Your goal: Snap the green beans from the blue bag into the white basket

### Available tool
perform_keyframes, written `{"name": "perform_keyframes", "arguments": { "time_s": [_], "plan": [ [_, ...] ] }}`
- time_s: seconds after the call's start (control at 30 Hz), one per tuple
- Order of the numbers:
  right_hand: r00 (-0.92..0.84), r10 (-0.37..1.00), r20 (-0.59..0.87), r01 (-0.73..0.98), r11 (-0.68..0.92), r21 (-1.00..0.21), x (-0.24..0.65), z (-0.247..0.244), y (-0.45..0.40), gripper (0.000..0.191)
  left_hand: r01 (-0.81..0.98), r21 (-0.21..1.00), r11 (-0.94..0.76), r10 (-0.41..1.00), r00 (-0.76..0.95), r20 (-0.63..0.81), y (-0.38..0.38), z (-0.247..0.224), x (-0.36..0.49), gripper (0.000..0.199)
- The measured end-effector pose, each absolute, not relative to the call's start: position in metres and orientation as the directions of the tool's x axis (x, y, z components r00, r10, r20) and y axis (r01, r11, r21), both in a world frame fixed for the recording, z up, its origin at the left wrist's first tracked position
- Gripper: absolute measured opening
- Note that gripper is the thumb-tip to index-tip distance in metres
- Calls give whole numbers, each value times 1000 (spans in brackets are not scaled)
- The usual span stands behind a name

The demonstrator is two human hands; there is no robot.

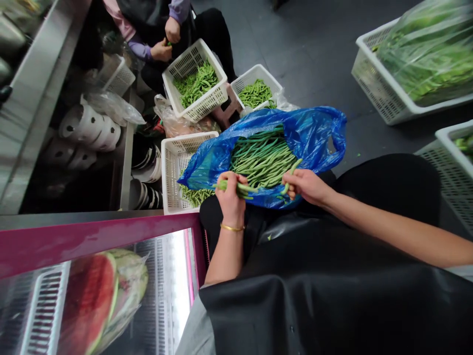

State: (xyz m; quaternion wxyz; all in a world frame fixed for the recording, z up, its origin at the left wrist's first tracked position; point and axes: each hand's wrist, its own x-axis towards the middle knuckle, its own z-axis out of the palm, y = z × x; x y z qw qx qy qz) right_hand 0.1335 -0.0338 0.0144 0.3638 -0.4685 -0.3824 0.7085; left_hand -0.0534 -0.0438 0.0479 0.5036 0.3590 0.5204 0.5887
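Note:
A blue plastic bag [318,125] lies open across my lap, filled with long green beans [264,160]. Over its near left edge, my left hand [231,195] is closed around several bean pieces [246,188]. My right hand [303,185], at the bag's near right side, pinches one green bean [293,172] that sticks up past the fingers. Left of the bag stands a white basket [170,172] with short bean pieces [195,196] at its bottom; the bag covers part of it.
Across from me, a co-worker's hands [166,42] hold something small and green above a white basket [221,91] of beans. Another bean basket [275,81] stands beside it. A basket [395,101] with bagged greens is at right. A glass case with cut watermelon [88,296] borders my left.

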Motion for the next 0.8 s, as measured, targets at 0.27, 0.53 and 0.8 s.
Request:
{"name": "perform_keyframes", "arguments": {
  "time_s": [0.27,0.53,0.8],
  "plan": [
    [-592,674,-441,474,-152,-867,129,32,-44,20,92,937,338,921,170,-349,-55,19,-34,37],
    [-498,866,-35,570,297,-766,173,60,-27,31,162,915,369,824,399,-403,-62,25,-42,35],
    [-370,923,-107,-115,-159,-980,135,32,-56,33,-350,901,258,962,8,-272,-62,35,-36,31]
  ]
}}
